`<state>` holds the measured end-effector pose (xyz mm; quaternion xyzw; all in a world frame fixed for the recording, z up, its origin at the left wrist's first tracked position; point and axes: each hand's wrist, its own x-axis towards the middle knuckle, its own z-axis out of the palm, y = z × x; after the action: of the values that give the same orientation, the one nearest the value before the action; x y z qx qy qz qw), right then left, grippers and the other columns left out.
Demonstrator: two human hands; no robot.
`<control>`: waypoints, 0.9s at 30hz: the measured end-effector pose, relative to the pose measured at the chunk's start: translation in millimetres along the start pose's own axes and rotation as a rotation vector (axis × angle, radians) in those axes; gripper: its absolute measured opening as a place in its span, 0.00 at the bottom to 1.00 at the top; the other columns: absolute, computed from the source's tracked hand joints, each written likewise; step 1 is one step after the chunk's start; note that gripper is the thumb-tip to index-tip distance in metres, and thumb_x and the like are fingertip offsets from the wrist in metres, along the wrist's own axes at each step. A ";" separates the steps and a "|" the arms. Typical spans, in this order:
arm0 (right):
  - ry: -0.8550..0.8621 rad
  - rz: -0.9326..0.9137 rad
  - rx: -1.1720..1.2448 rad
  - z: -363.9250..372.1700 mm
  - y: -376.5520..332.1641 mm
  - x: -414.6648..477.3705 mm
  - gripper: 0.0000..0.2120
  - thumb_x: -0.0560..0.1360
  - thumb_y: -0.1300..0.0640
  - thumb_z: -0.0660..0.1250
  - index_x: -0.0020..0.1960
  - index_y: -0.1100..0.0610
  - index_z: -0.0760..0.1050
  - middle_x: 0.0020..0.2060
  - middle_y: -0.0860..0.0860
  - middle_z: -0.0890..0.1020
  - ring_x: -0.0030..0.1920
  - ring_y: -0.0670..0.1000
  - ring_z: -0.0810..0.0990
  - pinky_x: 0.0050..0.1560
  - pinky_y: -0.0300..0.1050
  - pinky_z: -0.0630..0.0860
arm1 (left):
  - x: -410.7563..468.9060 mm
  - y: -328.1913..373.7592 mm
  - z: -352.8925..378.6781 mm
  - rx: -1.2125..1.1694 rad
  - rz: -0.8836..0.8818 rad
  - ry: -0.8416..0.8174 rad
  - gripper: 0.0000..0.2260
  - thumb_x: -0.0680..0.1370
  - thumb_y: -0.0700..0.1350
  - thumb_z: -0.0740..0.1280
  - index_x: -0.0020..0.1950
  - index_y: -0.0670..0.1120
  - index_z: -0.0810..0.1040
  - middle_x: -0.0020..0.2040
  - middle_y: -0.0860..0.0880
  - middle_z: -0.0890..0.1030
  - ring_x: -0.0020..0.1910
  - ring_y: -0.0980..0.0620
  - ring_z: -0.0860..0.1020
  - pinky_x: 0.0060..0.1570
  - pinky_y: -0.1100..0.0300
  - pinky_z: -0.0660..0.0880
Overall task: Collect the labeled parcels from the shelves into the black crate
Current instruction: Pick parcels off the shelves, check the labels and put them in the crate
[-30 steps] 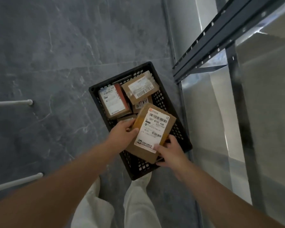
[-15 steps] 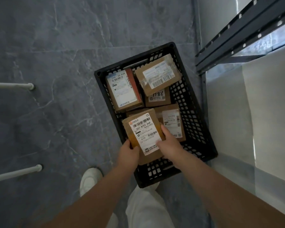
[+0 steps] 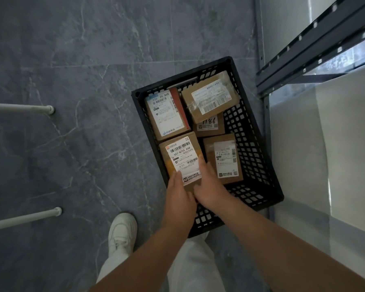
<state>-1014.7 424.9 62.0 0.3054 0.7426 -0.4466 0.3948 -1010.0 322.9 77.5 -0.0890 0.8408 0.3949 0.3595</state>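
Black crate's [image 3: 248, 131] left holds parcels [image 3: 166, 114]; right strip bare; shelf frame [image 3: 304, 52] beside.
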 end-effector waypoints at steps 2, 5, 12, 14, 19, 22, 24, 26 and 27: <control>0.012 -0.043 -0.037 5.4 -7.9 -20.1 0.43 0.77 0.67 0.59 0.80 0.45 0.38 0.80 0.50 0.47 0.79 0.53 0.50 0.78 0.54 0.56 | -6.3 5.8 -13.7 0.043 0.025 -0.014 0.24 0.77 0.29 0.57 0.70 0.46 0.71 0.63 0.51 0.74 0.60 0.59 0.72 0.63 0.66 0.69; 0.053 -0.097 -0.080 0.9 -27.1 -50.5 0.40 0.78 0.67 0.59 0.81 0.45 0.43 0.78 0.50 0.55 0.78 0.53 0.52 0.77 0.54 0.57 | -18.1 25.8 -35.9 0.117 0.058 -0.013 0.18 0.78 0.32 0.59 0.65 0.44 0.74 0.60 0.48 0.76 0.60 0.52 0.74 0.65 0.52 0.72; 0.289 -0.159 -0.093 -93.0 -116.0 -141.6 0.35 0.81 0.63 0.59 0.81 0.47 0.46 0.79 0.49 0.53 0.79 0.51 0.52 0.78 0.52 0.56 | -35.8 130.5 -115.4 0.351 0.266 0.053 0.20 0.80 0.38 0.57 0.73 0.42 0.67 0.72 0.46 0.68 0.73 0.48 0.64 0.77 0.49 0.54; 0.378 -0.219 -0.156 -124.9 -149.1 -174.9 0.35 0.81 0.63 0.58 0.81 0.48 0.44 0.80 0.47 0.49 0.80 0.50 0.46 0.79 0.52 0.51 | -48.3 183.6 -151.9 0.349 0.368 0.105 0.21 0.82 0.38 0.55 0.76 0.42 0.63 0.76 0.47 0.64 0.77 0.50 0.58 0.77 0.58 0.43; 0.637 -0.286 -0.322 -198.1 -242.3 -283.7 0.34 0.82 0.57 0.58 0.81 0.52 0.42 0.80 0.49 0.45 0.80 0.51 0.40 0.79 0.52 0.44 | -104.4 315.3 -251.0 0.351 0.735 0.216 0.22 0.84 0.38 0.53 0.79 0.43 0.59 0.79 0.49 0.60 0.79 0.54 0.52 0.77 0.61 0.41; 0.819 -0.343 -0.343 -225.7 -298.6 -366.7 0.34 0.82 0.56 0.57 0.81 0.52 0.42 0.80 0.51 0.44 0.80 0.51 0.40 0.79 0.53 0.44 | -152.2 382.9 -311.6 0.416 0.936 0.327 0.23 0.83 0.39 0.53 0.79 0.43 0.57 0.80 0.49 0.58 0.79 0.54 0.51 0.78 0.57 0.42; 0.921 -0.388 -0.350 -234.2 -331.6 -425.1 0.34 0.82 0.56 0.57 0.81 0.48 0.42 0.80 0.50 0.43 0.79 0.51 0.39 0.79 0.53 0.43 | -186.9 420.1 -349.4 0.448 1.031 0.406 0.24 0.82 0.40 0.52 0.80 0.44 0.56 0.80 0.49 0.57 0.80 0.54 0.50 0.78 0.55 0.41; 1.020 -0.417 -0.366 -240.2 -358.0 -479.9 0.35 0.82 0.56 0.57 0.80 0.44 0.40 0.80 0.49 0.40 0.79 0.50 0.37 0.78 0.51 0.39 | -221.8 453.0 -380.9 0.481 1.115 0.483 0.26 0.81 0.46 0.45 0.80 0.44 0.54 0.80 0.49 0.55 0.80 0.54 0.49 0.78 0.53 0.39; 1.075 -0.424 -0.369 -242.7 -369.6 -506.2 0.35 0.81 0.56 0.57 0.80 0.43 0.40 0.80 0.49 0.39 0.79 0.49 0.36 0.77 0.50 0.37 | -240.8 468.6 -395.3 0.494 1.155 0.530 0.28 0.79 0.48 0.41 0.80 0.44 0.53 0.81 0.49 0.54 0.80 0.54 0.48 0.77 0.53 0.38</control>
<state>-1134.8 440.2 723.1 0.2602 0.9478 -0.1628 -0.0870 -1249.5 317.8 691.1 0.3651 0.8785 0.2848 -0.1175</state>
